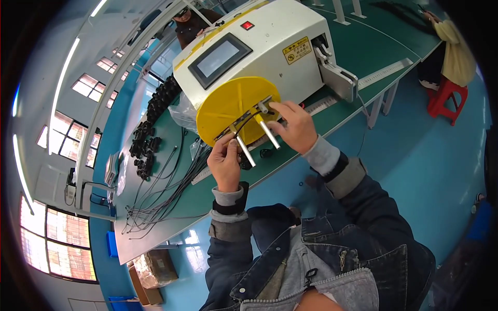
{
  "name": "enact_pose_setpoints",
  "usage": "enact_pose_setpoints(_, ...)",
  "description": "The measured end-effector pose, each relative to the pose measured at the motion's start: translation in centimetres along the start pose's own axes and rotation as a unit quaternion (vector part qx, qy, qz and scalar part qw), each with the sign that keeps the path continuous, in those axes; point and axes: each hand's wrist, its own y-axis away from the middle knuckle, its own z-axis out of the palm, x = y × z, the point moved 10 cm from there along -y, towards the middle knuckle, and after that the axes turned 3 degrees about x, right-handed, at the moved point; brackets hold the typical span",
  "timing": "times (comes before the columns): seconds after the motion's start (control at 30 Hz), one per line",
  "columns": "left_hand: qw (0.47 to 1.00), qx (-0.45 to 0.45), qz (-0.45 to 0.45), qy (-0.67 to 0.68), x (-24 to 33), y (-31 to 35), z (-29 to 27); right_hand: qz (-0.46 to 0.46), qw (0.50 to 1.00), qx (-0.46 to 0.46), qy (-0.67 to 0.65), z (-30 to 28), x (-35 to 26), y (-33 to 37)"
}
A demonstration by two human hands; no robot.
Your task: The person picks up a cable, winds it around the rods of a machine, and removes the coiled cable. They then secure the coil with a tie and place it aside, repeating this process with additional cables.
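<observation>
A yellow disc [223, 111] with two silver posts [272, 136] stands on the front of a white machine [264, 46]. Along a slotted bar across the disc runs a short stretch of black cable [249, 119]. At the disc's lower left edge, my left hand [226, 165] pinches the cable between thumb and fingers, beside the lower post. My right hand [295, 126] is at the disc's right edge, near a small metal clamp [263, 107] and the cable's upper end. Its thumb and forefinger are apart, with the other fingers curled.
Several grey cables [166, 199] lie loose on the green table [155, 176], left of the disc. Behind them are black coiled cables [145, 145] and a clear plastic bag [182, 111]. A metal ruler strip [384, 73] runs along the table edge. Other people work farther off, one by a red stool [447, 102].
</observation>
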Motion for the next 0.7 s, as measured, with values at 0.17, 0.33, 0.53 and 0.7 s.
enact_pose_setpoints(0.17, 1.0, -0.007, -0.009, -0.013, -0.1, -0.2, -0.1, -0.047, 0.996, 0.035, 0.061, 2.2, 1.1, -0.3)
enact_pose_setpoints(0.33, 1.0, -0.007, 0.008, -0.017, -0.2, -0.5, -0.4, -0.051, 0.996, 0.037, 0.07, 3.0, 1.7, -0.4)
enact_pose_setpoints(0.53, 0.999, 0.002, 0.017, -0.029, 0.0, -0.6, -0.6, -0.081, 0.994, 0.048, 0.053, 2.7, 1.8, -0.2)
enact_pose_setpoints(0.7, 1.0, 0.002, 0.018, -0.025, -0.2, -0.3, -0.5, -0.105, 0.991, 0.073, 0.039, 2.1, 1.7, 0.3)
